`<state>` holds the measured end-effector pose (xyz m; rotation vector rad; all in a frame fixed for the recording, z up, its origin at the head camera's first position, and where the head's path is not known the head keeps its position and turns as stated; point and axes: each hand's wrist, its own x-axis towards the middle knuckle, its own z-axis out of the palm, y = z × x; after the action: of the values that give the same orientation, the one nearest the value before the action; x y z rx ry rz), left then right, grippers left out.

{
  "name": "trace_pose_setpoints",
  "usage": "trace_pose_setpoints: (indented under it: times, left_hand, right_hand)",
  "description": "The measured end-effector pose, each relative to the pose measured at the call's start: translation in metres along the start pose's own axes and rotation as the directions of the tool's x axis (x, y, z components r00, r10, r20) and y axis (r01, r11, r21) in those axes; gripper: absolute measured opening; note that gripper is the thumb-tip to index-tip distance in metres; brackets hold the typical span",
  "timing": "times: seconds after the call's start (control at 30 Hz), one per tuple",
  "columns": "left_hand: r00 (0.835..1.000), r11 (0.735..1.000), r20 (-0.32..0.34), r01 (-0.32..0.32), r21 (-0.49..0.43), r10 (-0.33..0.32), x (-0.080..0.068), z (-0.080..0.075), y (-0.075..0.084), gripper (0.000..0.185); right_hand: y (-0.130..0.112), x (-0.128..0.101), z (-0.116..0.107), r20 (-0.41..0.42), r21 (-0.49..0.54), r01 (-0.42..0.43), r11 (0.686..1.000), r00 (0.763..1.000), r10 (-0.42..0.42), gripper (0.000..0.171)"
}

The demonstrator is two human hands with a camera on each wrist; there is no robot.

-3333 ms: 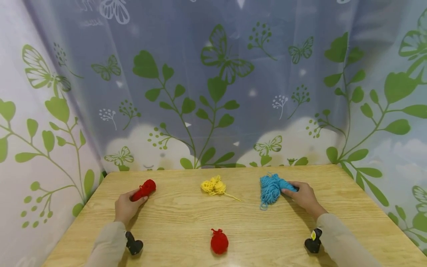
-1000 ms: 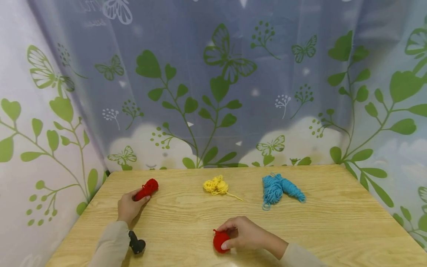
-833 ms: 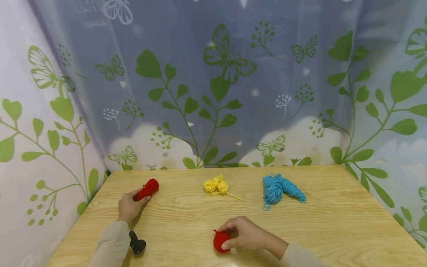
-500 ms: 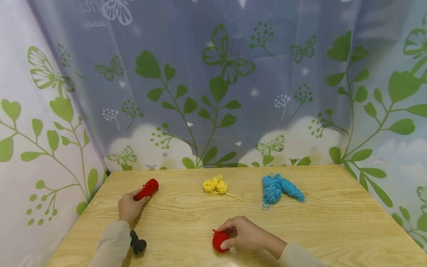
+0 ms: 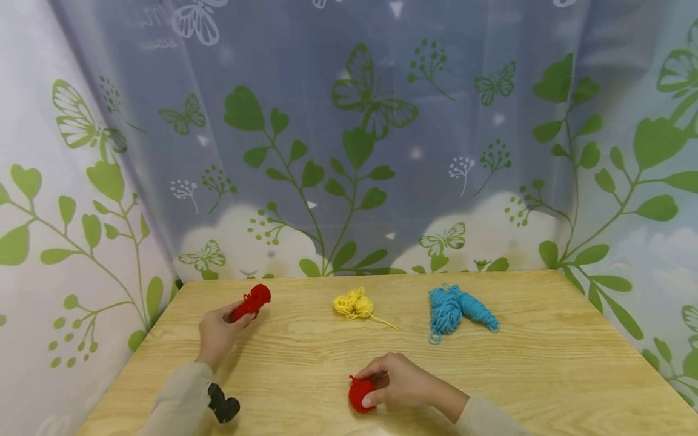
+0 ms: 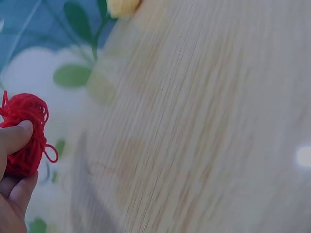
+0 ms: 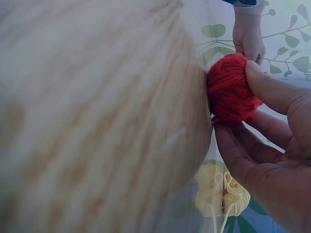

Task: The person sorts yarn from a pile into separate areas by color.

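Observation:
At the left of the table, my left hand grips a long bundle of red yarn. In the left wrist view the thumb presses on the red strands, and a loose loop sticks out beside them. Near the front middle, my right hand holds a small red yarn ball, thumb on one side and fingers on the other. The right wrist view shows this ball right at the table surface.
Toward the back of the wooden table lies a tangle of yellow yarn with a loose tail. Blue yarn in two bunches lies back right. A black device sits at the left wrist. Printed curtains stand behind and beside.
The right hand has gone from the blue yarn to the red yarn ball and grips it. Lately the left hand has moved the red yarn bundle up and slightly right.

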<state>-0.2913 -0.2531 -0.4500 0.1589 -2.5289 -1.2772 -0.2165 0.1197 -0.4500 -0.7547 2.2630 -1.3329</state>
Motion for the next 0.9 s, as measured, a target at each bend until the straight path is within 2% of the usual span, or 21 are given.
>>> trace_pose_setpoints:
  times: [0.1,0.23,0.5,0.6,0.7,0.9]
  left_hand:
    - [0.998,0.998,0.06,0.026,-0.054,-0.023,-0.009,0.005,0.011,0.049]
    - [0.992,0.991,0.124,0.039,-0.131,-0.022,-0.025,0.018,0.028,0.046]
    - [0.977,0.964,0.211,0.039,-0.262,0.017,-0.058,0.058,0.051,0.039]
    - [0.961,0.954,0.273,0.033,-0.298,0.052,-0.07,0.074,0.055,0.038]
    - [0.936,0.946,0.336,0.012,-0.324,0.103,-0.084,0.086,0.058,0.038]
    - [0.868,0.921,0.459,0.006,-0.388,0.188,-0.107,0.097,0.063,0.039]
  right_hand:
    - [0.0,0.0,0.0,0.003,0.005,0.008,1.0,1.0,-0.008,0.035]
    - [0.001,0.0,0.0,0.003,0.017,0.011,1.0,1.0,-0.011,0.035]
    - [0.001,0.001,0.001,-0.004,-0.008,0.011,1.0,1.0,-0.011,0.036]
    - [0.001,0.001,0.0,-0.003,-0.025,0.001,1.0,1.0,-0.001,0.036]
    - [0.001,0.001,0.0,-0.004,-0.041,-0.003,0.999,1.0,0.003,0.036]
    - [0.0,0.0,0.001,-0.015,-0.054,0.008,0.999,1.0,-0.009,0.037]
